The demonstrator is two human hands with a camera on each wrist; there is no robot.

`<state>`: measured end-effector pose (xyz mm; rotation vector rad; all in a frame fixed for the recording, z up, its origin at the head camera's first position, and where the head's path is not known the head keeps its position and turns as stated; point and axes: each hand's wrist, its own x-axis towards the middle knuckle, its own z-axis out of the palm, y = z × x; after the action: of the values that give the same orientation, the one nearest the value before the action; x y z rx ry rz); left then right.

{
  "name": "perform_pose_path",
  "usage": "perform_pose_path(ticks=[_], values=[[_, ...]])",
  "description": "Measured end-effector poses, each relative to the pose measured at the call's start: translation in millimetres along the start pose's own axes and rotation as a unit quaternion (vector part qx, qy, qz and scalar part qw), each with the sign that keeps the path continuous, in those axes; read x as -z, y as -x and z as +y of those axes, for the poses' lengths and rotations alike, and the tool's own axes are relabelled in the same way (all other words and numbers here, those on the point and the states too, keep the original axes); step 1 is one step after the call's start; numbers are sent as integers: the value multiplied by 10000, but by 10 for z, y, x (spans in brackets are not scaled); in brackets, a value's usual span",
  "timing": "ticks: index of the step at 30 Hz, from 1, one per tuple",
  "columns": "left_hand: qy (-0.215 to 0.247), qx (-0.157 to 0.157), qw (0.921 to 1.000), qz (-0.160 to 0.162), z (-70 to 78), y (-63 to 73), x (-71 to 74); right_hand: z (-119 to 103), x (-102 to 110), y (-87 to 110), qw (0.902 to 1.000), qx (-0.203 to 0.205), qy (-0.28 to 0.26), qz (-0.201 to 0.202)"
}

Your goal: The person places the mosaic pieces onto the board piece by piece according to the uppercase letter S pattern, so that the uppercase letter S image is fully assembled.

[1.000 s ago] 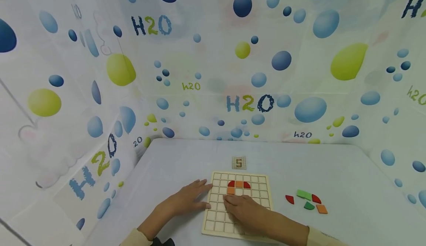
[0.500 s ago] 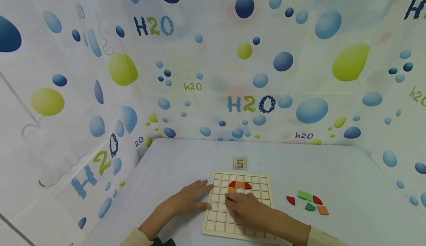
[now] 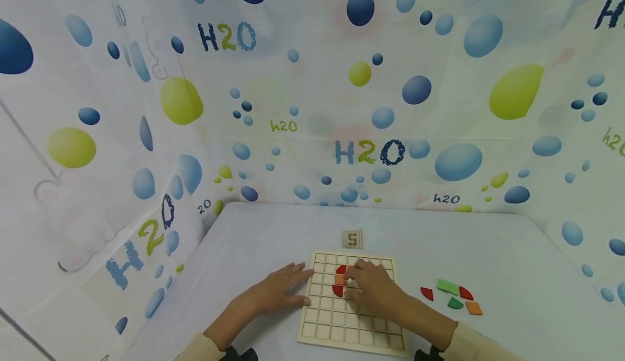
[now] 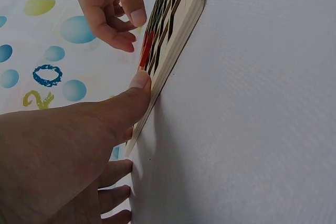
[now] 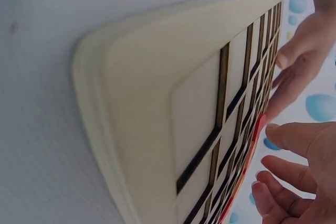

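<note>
A wooden grid board [image 3: 329,331] lies on the table. My left hand [image 3: 275,291] rests against its left edge, thumb [image 4: 140,80] on the rim and fingers spread. Over the upper middle of the grid is my right hand [image 3: 377,290], fingers loosely bent and apart, with nothing visible between them in the wrist views. Just left of its fingertips sit a red quarter-round piece [image 3: 340,269], an orange square [image 3: 339,279] below it, and another red quarter-round tile [image 3: 337,291] under that. The right hand covers the cells to the right of these.
Right of the board lie several loose pieces: a red quarter-round [image 3: 427,293], a light green rectangle [image 3: 447,286], a dark green quarter-round [image 3: 455,303], another red one [image 3: 466,293] and an orange square [image 3: 474,308]. A small pattern card [image 3: 352,239] lies beyond the board.
My right hand has let go of the lower red quarter-round piece, now seen in the grid below the orange square, and has moved up and right. The left hand has stayed still.
</note>
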<state>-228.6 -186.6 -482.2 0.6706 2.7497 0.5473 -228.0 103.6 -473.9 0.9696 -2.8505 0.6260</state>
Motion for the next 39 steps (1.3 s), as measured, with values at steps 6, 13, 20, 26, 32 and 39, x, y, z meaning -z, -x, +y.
perform_pose_path(ticks=[6,13,20,26,32,39], values=[[-8,-62,10000,15,14,9,17,-2,-55,-30,9998,195,52,40],[47,-169,9998,48,16,24,27,-66,-80,-52,9996,225,70,-150],[23,-117,9999,45,13,23,21,-88,-82,-103,9986,105,285,-424],[49,-41,10000,22,10,22,17,-78,-67,-159,9979,74,248,-599],[104,-127,9998,64,25,33,25,-35,-63,-172,9972,-53,-29,-749],[119,-191,9997,91,31,51,40,-15,-46,-161,9966,-46,-335,-756]])
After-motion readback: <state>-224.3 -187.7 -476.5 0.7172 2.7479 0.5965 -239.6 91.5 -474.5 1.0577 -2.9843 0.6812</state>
